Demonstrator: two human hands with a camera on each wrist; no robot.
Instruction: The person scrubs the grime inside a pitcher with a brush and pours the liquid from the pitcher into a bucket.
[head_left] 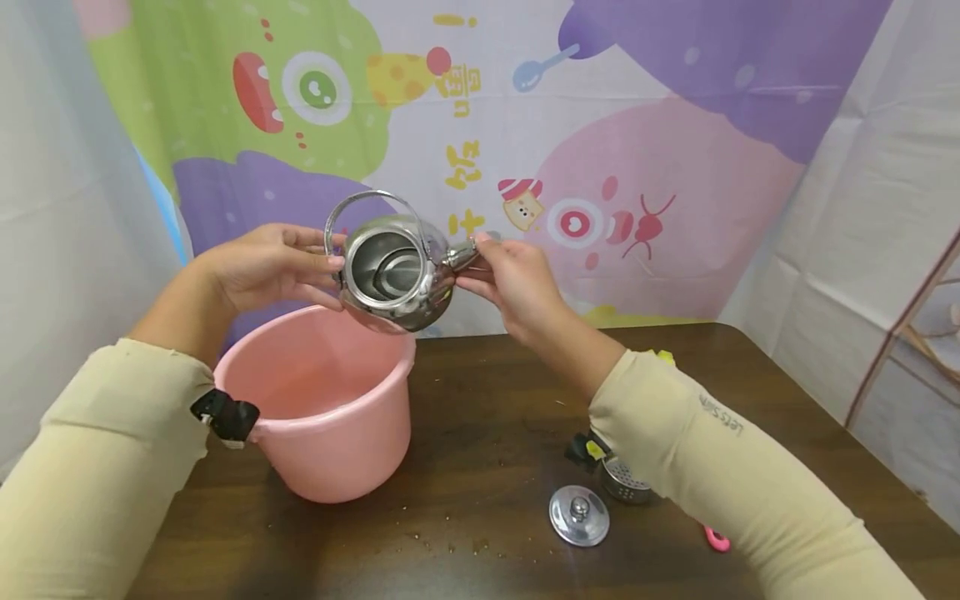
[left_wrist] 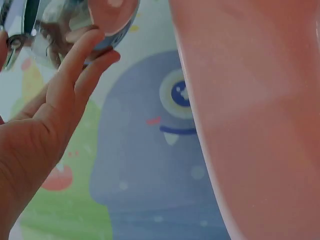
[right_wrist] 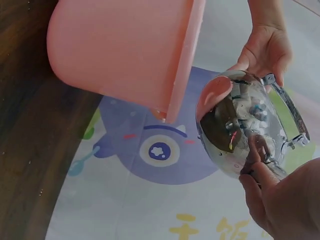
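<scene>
A shiny metal teapot (head_left: 431, 304) is held up in the air, tilted so its uncovered mouth faces the head view. My left hand (head_left: 277, 267) grips its side by the handle joint, thumb near the joint and fingers against the body. On the other side, my right hand (head_left: 521, 283) pinches the spout (head_left: 459, 255). The arched handle (head_left: 375, 194) stands toward the upper left. In the right wrist view, the teapot's polished body (right_wrist: 245, 112) reflects the room, and part of the left hand is hidden behind it.
A pink basin (head_left: 360, 450) stands on the dark wooden table (head_left: 480, 400), just below and left of the teapot. At right lie a metal lid (head_left: 579, 517) and a perforated metal strainer (head_left: 626, 483), partly hidden by the right sleeve. Water drops dot the tabletop. A cartoon-printed curtain (head_left: 645, 167) hangs behind.
</scene>
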